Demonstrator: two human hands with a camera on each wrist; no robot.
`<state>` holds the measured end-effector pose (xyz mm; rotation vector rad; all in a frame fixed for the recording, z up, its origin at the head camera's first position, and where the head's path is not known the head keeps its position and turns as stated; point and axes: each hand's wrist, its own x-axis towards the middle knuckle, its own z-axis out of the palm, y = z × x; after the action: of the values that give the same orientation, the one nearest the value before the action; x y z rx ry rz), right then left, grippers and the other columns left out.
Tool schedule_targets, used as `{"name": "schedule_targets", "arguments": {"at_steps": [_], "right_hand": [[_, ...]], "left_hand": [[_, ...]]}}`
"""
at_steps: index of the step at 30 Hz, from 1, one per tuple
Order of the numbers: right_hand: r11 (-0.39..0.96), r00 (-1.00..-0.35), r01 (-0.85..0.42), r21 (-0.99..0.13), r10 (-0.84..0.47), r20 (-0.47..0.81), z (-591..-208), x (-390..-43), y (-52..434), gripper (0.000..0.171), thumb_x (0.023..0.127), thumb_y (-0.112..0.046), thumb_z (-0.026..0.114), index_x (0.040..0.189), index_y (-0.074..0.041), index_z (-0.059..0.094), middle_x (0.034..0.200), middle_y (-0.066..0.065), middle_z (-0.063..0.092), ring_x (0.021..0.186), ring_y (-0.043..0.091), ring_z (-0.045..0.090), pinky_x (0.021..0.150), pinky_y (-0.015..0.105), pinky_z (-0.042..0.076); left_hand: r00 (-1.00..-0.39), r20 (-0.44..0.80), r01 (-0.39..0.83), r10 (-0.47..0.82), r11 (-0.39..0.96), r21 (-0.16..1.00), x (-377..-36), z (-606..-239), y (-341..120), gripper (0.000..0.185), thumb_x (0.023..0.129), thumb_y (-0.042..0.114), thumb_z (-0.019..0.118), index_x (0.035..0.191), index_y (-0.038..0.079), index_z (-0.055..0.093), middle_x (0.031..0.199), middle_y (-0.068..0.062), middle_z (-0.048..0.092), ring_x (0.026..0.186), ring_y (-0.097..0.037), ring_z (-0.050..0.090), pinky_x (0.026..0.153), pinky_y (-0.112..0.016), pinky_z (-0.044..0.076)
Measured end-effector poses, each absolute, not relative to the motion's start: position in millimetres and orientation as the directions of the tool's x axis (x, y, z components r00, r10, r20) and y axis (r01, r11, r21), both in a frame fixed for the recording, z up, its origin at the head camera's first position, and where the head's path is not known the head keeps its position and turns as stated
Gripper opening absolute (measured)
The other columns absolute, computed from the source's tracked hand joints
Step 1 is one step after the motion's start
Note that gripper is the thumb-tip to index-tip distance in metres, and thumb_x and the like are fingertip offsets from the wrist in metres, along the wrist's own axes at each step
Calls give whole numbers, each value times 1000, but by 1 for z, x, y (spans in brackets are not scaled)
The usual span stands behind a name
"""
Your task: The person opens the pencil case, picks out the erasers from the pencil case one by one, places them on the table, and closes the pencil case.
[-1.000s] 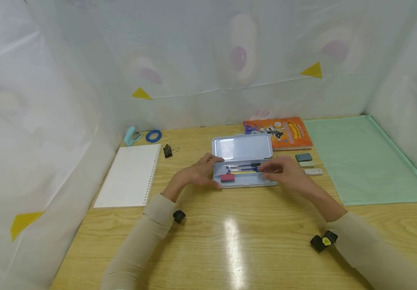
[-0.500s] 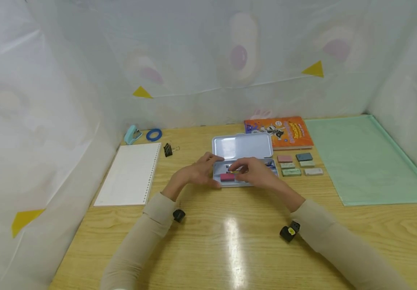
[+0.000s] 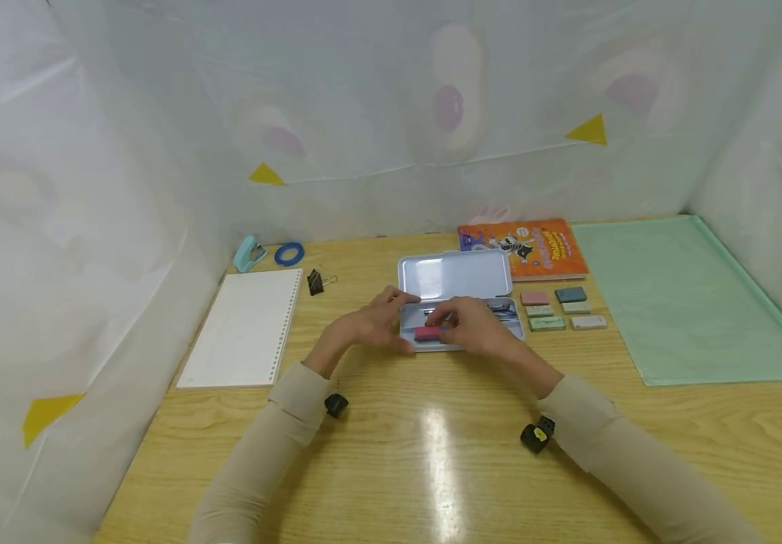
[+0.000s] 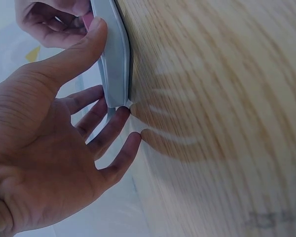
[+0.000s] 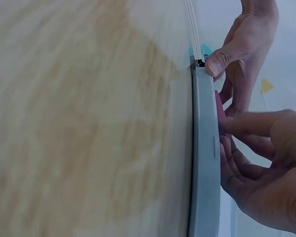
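Note:
A light blue pencil case lies on the table, its lid tipped back. Around its left end my left hand holds it, thumb at the near rim and fingers at the end and far side. With thumb and fingertips my right hand pinches a pink eraser in the near part of the case. Pens lie in the far compartment, partly hidden by the right hand. From the right wrist, only the eraser's edge shows above the case wall.
Several small erasers stand in rows right of the case. An orange book lies behind, and a green translucent folder at right. At left are a spiral notebook, binder clip, blue tape roll and light-blue stapler-like tool.
My right hand has moved left from the case's right end to the pink eraser and now pinches it. The left hand stays at the case's left end.

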<state>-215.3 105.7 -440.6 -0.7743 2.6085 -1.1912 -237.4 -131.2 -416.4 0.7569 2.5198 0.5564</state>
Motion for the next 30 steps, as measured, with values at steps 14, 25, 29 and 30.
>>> {"name": "schedule_targets", "arguments": {"at_steps": [14, 25, 29, 30], "right_hand": [[466, -858, -357, -809, -507, 87, -427, -212, 112, 24, 94, 0, 71, 118, 0, 73, 116, 14, 72, 106, 31, 70, 92, 47, 58], [449, -912, -284, -848, -400, 94, -428, -209, 135, 21, 94, -5, 73, 115, -5, 76, 115, 9, 74, 101, 24, 72, 85, 34, 59], [444, -932, -245, -862, -351, 84, -425, -207, 158, 19, 94, -7, 75, 114, -7, 76, 116, 10, 73, 101, 26, 73, 80, 27, 59], [440, -937, -232, -867, -342, 77, -425, -206, 165, 20, 94, -7, 74, 114, -7, 75, 116, 11, 72, 102, 26, 73, 80, 27, 59]], "left_hand": [[-749, -289, 419, 596, 764, 490, -237, -418, -132, 86, 92, 35, 81, 160, 14, 33, 151, -12, 31, 137, -28, 36, 119, -44, 37], [-756, -302, 407, 581, 778, 479, -236, -418, -131, 86, 92, 36, 80, 161, 17, 32, 153, -11, 29, 138, -28, 36, 120, -44, 36], [-751, -302, 407, 587, 772, 489, -236, -417, -131, 87, 93, 35, 80, 162, 16, 31, 155, -11, 28, 140, -29, 35, 120, -44, 35], [-749, -301, 409, 590, 770, 489, -236, -417, -131, 87, 92, 35, 80, 162, 15, 31, 156, -12, 28, 140, -29, 35, 121, -44, 35]]}}
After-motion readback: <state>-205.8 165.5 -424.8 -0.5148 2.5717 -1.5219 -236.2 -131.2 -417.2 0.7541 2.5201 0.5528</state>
